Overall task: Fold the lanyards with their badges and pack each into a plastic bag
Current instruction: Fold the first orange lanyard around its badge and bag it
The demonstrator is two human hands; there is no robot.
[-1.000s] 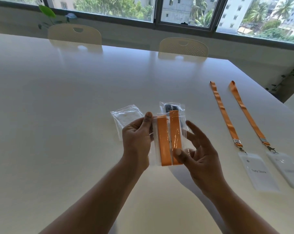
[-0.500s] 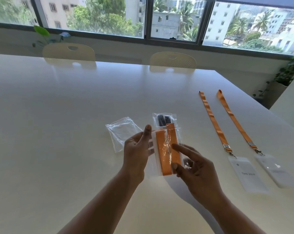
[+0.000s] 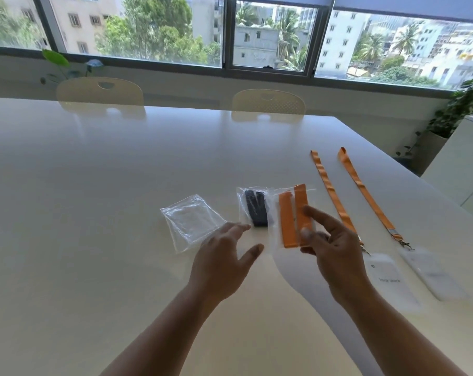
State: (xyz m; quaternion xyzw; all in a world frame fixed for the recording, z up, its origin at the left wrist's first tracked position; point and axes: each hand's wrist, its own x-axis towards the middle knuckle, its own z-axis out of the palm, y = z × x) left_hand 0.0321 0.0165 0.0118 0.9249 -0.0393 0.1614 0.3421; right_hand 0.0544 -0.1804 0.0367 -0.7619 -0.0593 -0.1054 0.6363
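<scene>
A person's right hand (image 3: 335,253) pinches the bagged orange lanyard (image 3: 287,221) (folded, two strips showing) just right of the black-lanyard bag (image 3: 253,210); the left hand (image 3: 221,259), fingers spread and empty, hovers just before that bag.

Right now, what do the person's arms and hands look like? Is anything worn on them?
Both forearms are bare down to the lower edge of the picture, with no sleeves in view. The left hand and the right hand wear no gloves. No watch, bracelet or ring shows, though the fingers are somewhat blurred.
</scene>
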